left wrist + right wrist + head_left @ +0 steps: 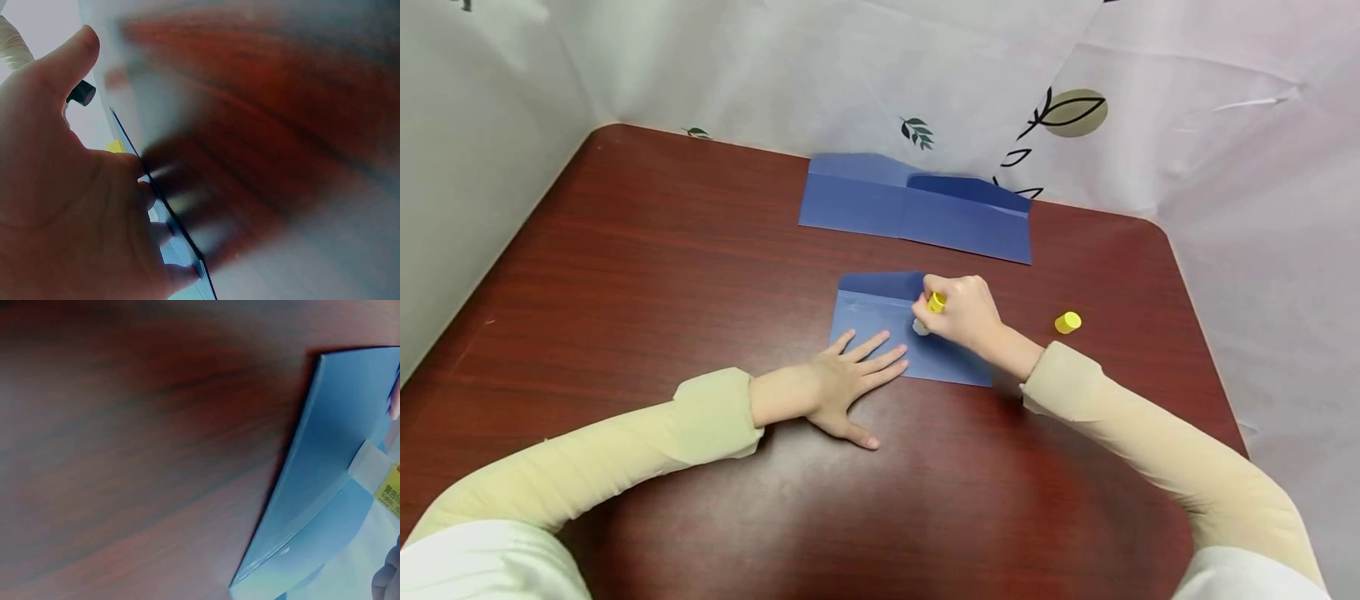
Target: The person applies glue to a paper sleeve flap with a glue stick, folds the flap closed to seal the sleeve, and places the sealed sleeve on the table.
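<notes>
A blue envelope [880,312] lies on the table, its flap folded out on the far side. My left hand [842,385] rests palm down with fingers spread, the fingertips on the envelope's near left part and the thumb on the table. In my right hand [964,310] I grip a yellow glue stick [936,302], white end down against the envelope just below the flap crease. The right wrist view shows the white end [370,467] and the printed yellow label [390,490]. In the left wrist view the envelope's thin edge runs past my fingers [164,232].
A yellow cap [1067,322] stands on the reddish-brown table [700,275], right of my right hand. Two more blue envelopes [850,204], flaps raised, lie side by side at the far edge. A white patterned cloth [760,75] hangs behind and beside the table.
</notes>
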Action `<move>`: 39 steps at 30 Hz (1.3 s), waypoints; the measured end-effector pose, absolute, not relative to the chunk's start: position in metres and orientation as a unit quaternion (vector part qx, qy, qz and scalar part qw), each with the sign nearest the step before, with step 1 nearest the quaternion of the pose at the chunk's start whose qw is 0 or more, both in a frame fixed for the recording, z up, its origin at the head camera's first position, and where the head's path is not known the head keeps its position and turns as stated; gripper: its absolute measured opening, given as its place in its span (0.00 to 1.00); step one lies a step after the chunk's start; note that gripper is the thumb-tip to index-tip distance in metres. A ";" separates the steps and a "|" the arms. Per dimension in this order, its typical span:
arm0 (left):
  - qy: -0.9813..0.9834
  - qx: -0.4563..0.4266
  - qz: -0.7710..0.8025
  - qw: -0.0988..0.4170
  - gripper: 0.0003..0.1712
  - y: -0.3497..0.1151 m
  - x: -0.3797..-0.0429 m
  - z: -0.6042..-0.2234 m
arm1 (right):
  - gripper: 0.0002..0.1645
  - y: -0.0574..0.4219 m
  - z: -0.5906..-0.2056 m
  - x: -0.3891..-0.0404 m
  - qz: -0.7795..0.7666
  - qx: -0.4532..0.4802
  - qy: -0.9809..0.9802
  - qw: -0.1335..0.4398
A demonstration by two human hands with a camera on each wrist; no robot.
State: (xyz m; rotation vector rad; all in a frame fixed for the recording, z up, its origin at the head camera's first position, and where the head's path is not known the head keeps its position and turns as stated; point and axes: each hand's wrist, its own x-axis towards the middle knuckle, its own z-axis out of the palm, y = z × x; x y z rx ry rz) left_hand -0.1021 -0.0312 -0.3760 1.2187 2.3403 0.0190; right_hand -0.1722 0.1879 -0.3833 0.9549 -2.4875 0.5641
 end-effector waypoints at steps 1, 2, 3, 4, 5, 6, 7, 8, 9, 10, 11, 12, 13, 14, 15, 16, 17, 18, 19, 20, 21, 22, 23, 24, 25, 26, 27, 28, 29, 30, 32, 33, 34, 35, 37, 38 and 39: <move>0.859 0.447 0.007 0.250 0.61 -0.031 -0.102 -0.376 | 0.11 0.184 -0.384 -0.173 0.203 0.347 -0.892 0.207; 0.859 0.447 0.006 0.249 0.61 -0.031 -0.102 -0.376 | 0.11 0.180 -0.384 -0.175 0.204 0.352 -0.890 0.205; 0.859 0.448 0.005 0.249 0.61 -0.031 -0.103 -0.377 | 0.11 0.175 -0.385 -0.176 0.204 0.355 -0.889 0.204; 0.858 0.449 0.004 0.249 0.61 -0.031 -0.103 -0.377 | 0.12 0.170 -0.385 -0.177 0.204 0.359 -0.888 0.202; 0.858 0.449 0.002 0.248 0.61 -0.031 -0.103 -0.377 | 0.12 0.165 -0.385 -0.179 0.203 0.364 -0.887 0.200; 0.858 0.449 0.001 0.248 0.61 -0.031 -0.103 -0.377 | 0.12 0.160 -0.385 -0.180 0.204 0.368 -0.885 0.198; 0.858 0.449 0.001 0.249 0.61 -0.030 -0.103 -0.377 | 0.12 0.155 -0.385 -0.182 0.205 0.371 -0.884 0.197; 0.858 0.449 0.000 0.249 0.61 -0.030 -0.103 -0.377 | 0.12 0.150 -0.385 -0.184 0.206 0.373 -0.883 0.196; 0.858 0.448 0.000 0.250 0.62 -0.030 -0.104 -0.377 | 0.13 0.145 -0.385 -0.185 0.206 0.375 -0.882 0.195; 0.858 0.448 -0.002 0.250 0.62 -0.030 -0.104 -0.377 | 0.13 0.140 -0.385 -0.187 0.206 0.376 -0.882 0.195; 0.858 0.448 -0.002 0.251 0.62 -0.030 -0.104 -0.377 | 0.13 0.136 -0.386 -0.188 0.208 0.378 -0.881 0.195; 0.858 0.448 -0.002 0.252 0.62 -0.030 -0.104 -0.376 | 0.13 0.132 -0.386 -0.190 0.211 0.379 -0.880 0.194; 0.858 0.447 -0.002 0.252 0.62 -0.031 -0.104 -0.376 | 0.13 0.127 -0.386 -0.191 0.212 0.380 -0.879 0.194; 0.858 0.447 -0.001 0.252 0.62 -0.031 -0.104 -0.377 | 0.13 0.123 -0.387 -0.192 0.214 0.383 -0.878 0.193; 0.858 0.448 -0.001 0.251 0.62 -0.032 -0.104 -0.377 | 0.13 0.118 -0.387 -0.194 0.213 0.387 -0.876 0.193; 0.858 0.448 0.000 0.251 0.62 -0.032 -0.103 -0.376 | 0.13 0.113 -0.387 -0.195 0.213 0.390 -0.875 0.194; 0.858 0.449 0.001 0.250 0.62 -0.032 -0.104 -0.377 | 0.12 0.108 -0.387 -0.196 0.212 0.394 -0.873 0.196; 0.858 0.450 0.001 0.249 0.62 -0.032 -0.104 -0.377 | 0.12 0.104 -0.387 -0.197 0.211 0.396 -0.871 0.199; 0.858 0.450 0.001 0.249 0.62 -0.032 -0.104 -0.377 | 0.12 0.100 -0.388 -0.198 0.210 0.397 -0.870 0.201; 0.857 0.450 0.001 0.249 0.62 -0.032 -0.104 -0.376 | 0.12 0.096 -0.388 -0.198 0.209 0.399 -0.870 0.202; 0.857 0.450 -0.001 0.250 0.62 -0.032 -0.104 -0.376 | 0.11 0.092 -0.387 -0.199 0.209 0.400 -0.869 0.202; 0.857 0.450 -0.003 0.251 0.62 -0.033 -0.103 -0.376 | 0.11 0.089 -0.387 -0.199 0.209 0.401 -0.869 0.202; 0.857 0.449 -0.006 0.252 0.62 -0.032 -0.103 -0.376 | 0.11 0.087 -0.387 -0.200 0.210 0.402 -0.869 0.198; 0.857 0.448 -0.007 0.253 0.62 -0.033 -0.103 -0.376 | 0.11 0.085 -0.386 -0.200 0.210 0.403 -0.869 0.194; 0.857 0.448 -0.010 0.253 0.62 -0.032 -0.103 -0.376 | 0.11 0.083 -0.386 -0.200 0.209 0.405 -0.870 0.189; 0.857 0.448 -0.011 0.253 0.62 -0.032 -0.103 -0.375 | 0.10 0.081 -0.385 -0.201 0.207 0.405 -0.871 0.184; 0.857 0.448 -0.012 0.253 0.63 -0.032 -0.103 -0.375 | 0.10 0.080 -0.384 -0.201 0.202 0.405 -0.874 0.179; 0.858 0.448 -0.012 0.253 0.63 -0.032 -0.103 -0.375 | 0.10 0.080 -0.383 -0.202 0.198 0.404 -0.876 0.174; 0.858 0.447 -0.013 0.253 0.63 -0.031 -0.103 -0.374 | 0.10 0.079 -0.383 -0.203 0.194 0.403 -0.878 0.171; 0.858 0.447 -0.013 0.254 0.63 -0.031 -0.103 -0.374 | 0.10 0.079 -0.382 -0.204 0.191 0.401 -0.880 0.170; 0.858 0.445 -0.014 0.256 0.63 -0.030 -0.103 -0.373 | 0.10 0.080 -0.381 -0.207 0.191 0.396 -0.882 0.169; 0.858 0.444 -0.014 0.258 0.63 -0.030 -0.103 -0.373 | 0.10 0.081 -0.381 -0.208 0.191 0.394 -0.883 0.170; 0.858 0.443 -0.016 0.259 0.63 -0.030 -0.103 -0.373 | 0.11 0.082 -0.380 -0.210 0.194 0.391 -0.883 0.172; 0.858 0.442 -0.018 0.259 0.63 -0.030 -0.103 -0.373 | 0.12 0.083 -0.380 -0.212 0.198 0.387 -0.883 0.176; 0.858 0.441 -0.019 0.260 0.63 -0.029 -0.103 -0.373 | 0.12 0.085 -0.381 -0.214 0.204 0.377 -0.885 0.180; 0.859 0.441 -0.020 0.261 0.63 -0.029 -0.103 -0.373 | 0.12 0.086 -0.381 -0.215 0.206 0.375 -0.885 0.181; 0.859 0.440 -0.021 0.262 0.63 -0.029 -0.104 -0.372 | 0.12 0.087 -0.381 -0.215 0.207 0.373 -0.886 0.181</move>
